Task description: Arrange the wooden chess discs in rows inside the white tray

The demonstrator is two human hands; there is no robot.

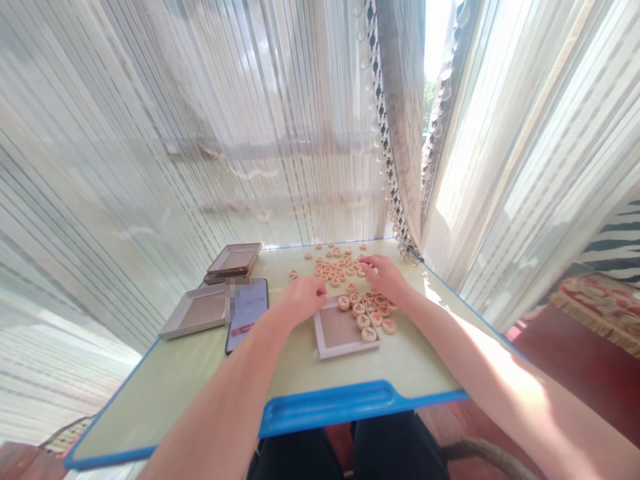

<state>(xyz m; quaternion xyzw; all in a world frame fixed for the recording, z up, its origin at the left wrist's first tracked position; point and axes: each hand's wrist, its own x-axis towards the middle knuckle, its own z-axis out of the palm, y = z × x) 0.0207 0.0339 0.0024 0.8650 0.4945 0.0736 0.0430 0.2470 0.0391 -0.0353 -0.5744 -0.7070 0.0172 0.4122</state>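
Observation:
My left hand [306,297] is closed, its fingers curled beside the upper left corner of a shallow white-rimmed box lid [323,350]. Whatever it may hold is hidden. My right hand [384,275] reaches over the right side of a spread of round wooden Chinese chess pieces [335,283], fingers stretched out and bent down, the tips at the pieces. Red and black characters mark the pieces. A second cluster of chess pieces [376,319] lies on the lid's right edge and beside it, below my right hand; a black-marked piece [369,334] rests at the lid's lower right corner.
At the left stand a shallow white tray [195,312] and, behind it, stacked box parts [234,259]. A phone [249,313] lies beside my left forearm. The table has a blue edge [330,403]. String curtains [280,133] hang behind the table.

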